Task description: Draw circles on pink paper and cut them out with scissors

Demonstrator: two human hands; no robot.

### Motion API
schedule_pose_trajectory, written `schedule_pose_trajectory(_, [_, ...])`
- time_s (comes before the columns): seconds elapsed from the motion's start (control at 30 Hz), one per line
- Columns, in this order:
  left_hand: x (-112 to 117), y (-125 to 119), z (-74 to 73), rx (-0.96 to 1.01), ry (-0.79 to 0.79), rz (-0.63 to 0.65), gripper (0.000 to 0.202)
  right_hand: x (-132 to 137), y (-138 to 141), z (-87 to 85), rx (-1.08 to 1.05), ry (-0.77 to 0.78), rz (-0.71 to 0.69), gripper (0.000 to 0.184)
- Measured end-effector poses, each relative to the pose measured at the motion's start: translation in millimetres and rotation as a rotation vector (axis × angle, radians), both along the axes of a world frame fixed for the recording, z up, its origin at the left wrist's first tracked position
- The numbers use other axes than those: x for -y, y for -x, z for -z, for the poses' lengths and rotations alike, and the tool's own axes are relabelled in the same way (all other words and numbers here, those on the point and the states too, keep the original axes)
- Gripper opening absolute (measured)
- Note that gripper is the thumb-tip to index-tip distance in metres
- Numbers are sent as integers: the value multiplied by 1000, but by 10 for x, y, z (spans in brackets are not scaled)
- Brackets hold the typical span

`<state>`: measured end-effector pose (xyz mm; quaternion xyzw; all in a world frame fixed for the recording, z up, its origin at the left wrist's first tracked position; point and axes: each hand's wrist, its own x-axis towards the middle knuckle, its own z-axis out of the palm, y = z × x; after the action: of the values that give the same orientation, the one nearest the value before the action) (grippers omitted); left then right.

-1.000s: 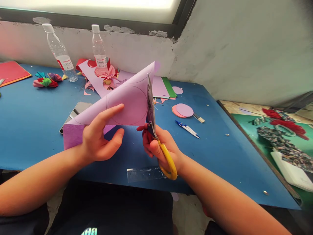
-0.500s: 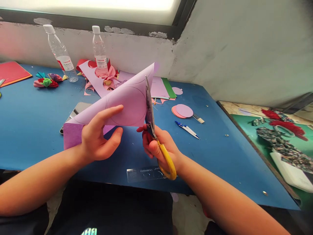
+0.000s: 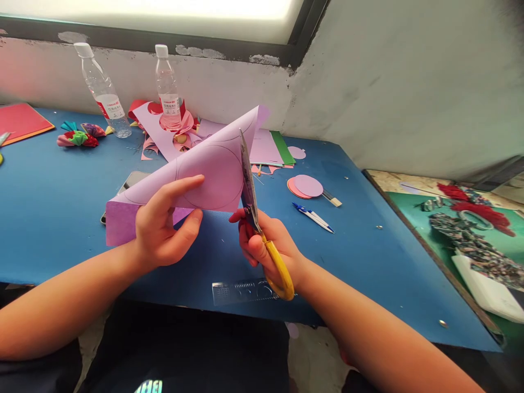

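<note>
My left hand point(image 3: 164, 224) grips a curled sheet of purple paper point(image 3: 216, 169), its index finger lying across the front and the thumb below. Pencilled circles show on the paper's face. In my right hand point(image 3: 270, 245) is a pair of scissors point(image 3: 250, 185) with yellow handles, fingers wrapped round the grips. The blades point up and away at the paper's right edge, beside a drawn circle. They look nearly closed. Under the right hand lies a clear plastic ruler point(image 3: 239, 292) with cut-out shapes.
Two water bottles point(image 3: 110, 106) stand by the wall near paper scraps point(image 3: 153, 131). Paper discs point(image 3: 309, 185) and a blue-and-white pen point(image 3: 313, 217) lie to the right. A phone point(image 3: 133, 180) is partly hidden behind the purple paper. Small fabric pieces point(image 3: 79, 136) rest at the left.
The paper's right edge and the scissor blades have shifted slightly left. Both hands keep their holds, and the things on the table stay put.
</note>
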<state>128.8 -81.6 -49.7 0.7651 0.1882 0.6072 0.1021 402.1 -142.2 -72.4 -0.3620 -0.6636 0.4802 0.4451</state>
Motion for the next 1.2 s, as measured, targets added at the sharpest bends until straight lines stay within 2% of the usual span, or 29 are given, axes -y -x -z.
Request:
schedule_pose_trajectory(0.1, [-9,-4,-19,25,8,-22,45,6,-2,-35,26,-1,-5,88])
schedule_pose_trajectory(0.2, [-32,-28,-32,60,-6,-112,34,8,-5,-43,57,7,-11,88])
schedule_pose_trajectory(0.4, [-46,-51,4,78,124,-228,34,-42,-37,107,86,-37,-31,90])
schedule_pose_trajectory(0.47, [-29,-45,15,68,147,-225,36,-48,-43,121,89,-35,-37,90])
schedule_pose_trajectory(0.57, [-4,-32,12,51,151,-229,35,-31,-36,55,91,-14,-44,90])
schedule_pose_trajectory(0.77, [-2,-11,-33,28,63,-192,33,6,-2,-94,88,11,-34,92])
schedule_pose_trajectory(1.2, [31,11,-35,39,125,-181,46,24,14,-87,63,36,-32,90])
